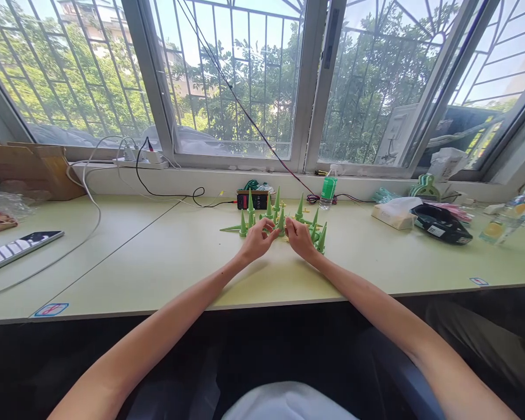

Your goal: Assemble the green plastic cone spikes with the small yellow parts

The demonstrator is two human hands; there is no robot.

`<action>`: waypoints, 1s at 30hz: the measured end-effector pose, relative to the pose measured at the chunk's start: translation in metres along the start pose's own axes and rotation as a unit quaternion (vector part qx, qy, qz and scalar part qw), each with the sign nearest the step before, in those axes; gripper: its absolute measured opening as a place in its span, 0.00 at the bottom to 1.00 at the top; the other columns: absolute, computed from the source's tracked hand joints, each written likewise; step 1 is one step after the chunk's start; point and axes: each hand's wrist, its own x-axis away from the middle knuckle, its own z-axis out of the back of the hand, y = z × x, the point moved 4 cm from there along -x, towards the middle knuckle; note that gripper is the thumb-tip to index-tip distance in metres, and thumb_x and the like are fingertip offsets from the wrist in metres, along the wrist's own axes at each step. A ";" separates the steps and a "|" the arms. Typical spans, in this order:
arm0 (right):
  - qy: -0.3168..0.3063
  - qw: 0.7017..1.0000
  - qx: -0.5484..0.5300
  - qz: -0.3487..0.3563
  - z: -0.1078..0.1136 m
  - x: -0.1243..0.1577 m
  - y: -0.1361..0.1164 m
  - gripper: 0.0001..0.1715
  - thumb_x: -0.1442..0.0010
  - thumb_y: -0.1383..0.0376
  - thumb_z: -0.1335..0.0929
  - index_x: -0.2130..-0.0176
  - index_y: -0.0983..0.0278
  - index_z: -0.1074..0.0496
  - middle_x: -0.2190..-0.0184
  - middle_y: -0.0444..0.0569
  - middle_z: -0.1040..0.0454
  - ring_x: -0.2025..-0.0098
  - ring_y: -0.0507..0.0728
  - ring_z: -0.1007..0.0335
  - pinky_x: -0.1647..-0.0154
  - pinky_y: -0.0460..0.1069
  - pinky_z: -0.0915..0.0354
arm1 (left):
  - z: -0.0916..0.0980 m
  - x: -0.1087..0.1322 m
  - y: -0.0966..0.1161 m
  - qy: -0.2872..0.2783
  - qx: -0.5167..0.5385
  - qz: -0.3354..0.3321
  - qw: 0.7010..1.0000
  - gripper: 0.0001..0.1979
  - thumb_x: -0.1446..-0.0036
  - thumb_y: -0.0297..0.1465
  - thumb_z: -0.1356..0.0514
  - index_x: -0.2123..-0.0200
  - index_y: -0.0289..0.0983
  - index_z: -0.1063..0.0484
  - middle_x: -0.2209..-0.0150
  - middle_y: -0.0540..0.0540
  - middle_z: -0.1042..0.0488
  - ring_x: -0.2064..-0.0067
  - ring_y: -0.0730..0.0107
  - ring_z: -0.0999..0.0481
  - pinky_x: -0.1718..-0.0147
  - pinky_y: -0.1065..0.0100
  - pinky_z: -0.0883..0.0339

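Green plastic cone spikes with round bases (251,202) stand in a cluster on the table around my hands. One cone spike (230,228) lies on its side at the left. Between my hands rises another green cone spike (281,223), and the fingers of my left hand (258,240) are closed at its near side. My right hand (300,238) is closed in a pinch just right of that spike; what its fingertips hold is too small to make out. More cone spikes (321,238) stand beside my right wrist. Small yellow pieces (307,210) lie among them.
Behind the cluster a device with a lit display (254,200) leans upright, cabled. A green-labelled bottle (328,188) stands right of it. Farther right are a tissue pack (394,213) and a black strapped device (443,223). Leftward lie a phone (20,249) and a white cable (97,217).
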 end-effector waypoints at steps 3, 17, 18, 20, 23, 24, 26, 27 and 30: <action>0.006 1.000 0.013 0.018 0.002 0.001 0.000 0.27 0.32 0.48 0.47 0.76 0.61 0.45 0.81 0.42 0.40 0.79 0.51 0.47 0.74 0.48 0.49 | -0.003 0.000 -0.004 -0.033 0.062 0.062 0.996 0.24 0.46 0.53 0.43 0.72 0.35 0.34 0.73 0.49 0.31 0.84 0.80 0.37 0.86 0.73 0.47; -0.052 0.996 0.027 0.069 -0.001 0.003 -0.003 0.24 0.31 0.53 0.46 0.75 0.61 0.46 0.82 0.39 0.45 0.79 0.49 0.51 0.74 0.46 0.50 | -0.009 0.003 -0.016 -0.154 0.322 0.263 0.896 0.22 0.50 0.47 0.34 0.68 0.30 0.26 0.71 0.45 0.29 0.79 0.82 0.35 0.84 0.76 0.45; -0.055 0.996 0.027 0.069 -0.001 0.003 -0.003 0.24 0.31 0.52 0.46 0.75 0.61 0.46 0.82 0.39 0.45 0.79 0.49 0.52 0.74 0.46 0.50 | -0.008 0.003 -0.016 -0.154 0.330 0.261 0.894 0.22 0.50 0.46 0.34 0.68 0.30 0.26 0.71 0.45 0.29 0.79 0.82 0.36 0.84 0.76 0.45; -0.061 0.995 0.027 0.069 -0.002 0.004 -0.003 0.25 0.31 0.52 0.47 0.75 0.61 0.45 0.81 0.39 0.44 0.79 0.49 0.51 0.74 0.47 0.50 | -0.007 0.003 -0.014 -0.153 0.339 0.253 0.893 0.21 0.50 0.45 0.34 0.69 0.31 0.27 0.71 0.45 0.29 0.78 0.83 0.36 0.84 0.77 0.45; -0.066 0.995 0.023 0.069 -0.003 0.003 -0.003 0.26 0.31 0.51 0.47 0.76 0.61 0.44 0.81 0.40 0.42 0.78 0.49 0.49 0.74 0.47 0.49 | -0.005 0.003 -0.010 -0.159 0.320 0.222 0.907 0.20 0.51 0.45 0.33 0.71 0.32 0.29 0.73 0.46 0.30 0.79 0.82 0.37 0.84 0.76 0.45; -0.066 0.995 0.019 0.067 -0.003 0.003 -0.003 0.26 0.31 0.51 0.47 0.76 0.62 0.44 0.81 0.41 0.42 0.78 0.49 0.49 0.74 0.47 0.49 | -0.004 0.003 -0.008 -0.159 0.304 0.206 0.917 0.20 0.51 0.45 0.33 0.72 0.32 0.30 0.75 0.47 0.32 0.79 0.81 0.37 0.83 0.75 0.45; -0.065 0.996 0.013 0.059 -0.003 0.003 -0.002 0.27 0.32 0.50 0.47 0.77 0.61 0.45 0.81 0.41 0.42 0.78 0.50 0.48 0.74 0.47 0.49 | -0.003 0.003 -0.005 -0.150 0.257 0.164 0.941 0.21 0.53 0.45 0.32 0.73 0.33 0.32 0.79 0.50 0.35 0.80 0.80 0.37 0.83 0.75 0.45; -0.064 0.997 0.009 0.052 -0.003 0.003 -0.002 0.28 0.32 0.49 0.46 0.77 0.61 0.45 0.81 0.41 0.42 0.79 0.50 0.48 0.74 0.48 0.49 | -0.002 0.003 -0.004 -0.139 0.230 0.140 0.953 0.21 0.54 0.45 0.32 0.73 0.33 0.33 0.80 0.51 0.36 0.80 0.80 0.37 0.83 0.74 0.45; -0.067 0.997 -0.009 0.020 -0.005 0.002 0.001 0.30 0.33 0.48 0.46 0.79 0.61 0.45 0.83 0.43 0.41 0.80 0.51 0.47 0.77 0.48 0.49 | 0.000 0.004 0.000 -0.100 0.141 0.065 0.983 0.20 0.54 0.44 0.32 0.68 0.34 0.32 0.75 0.51 0.33 0.81 0.80 0.37 0.84 0.74 0.46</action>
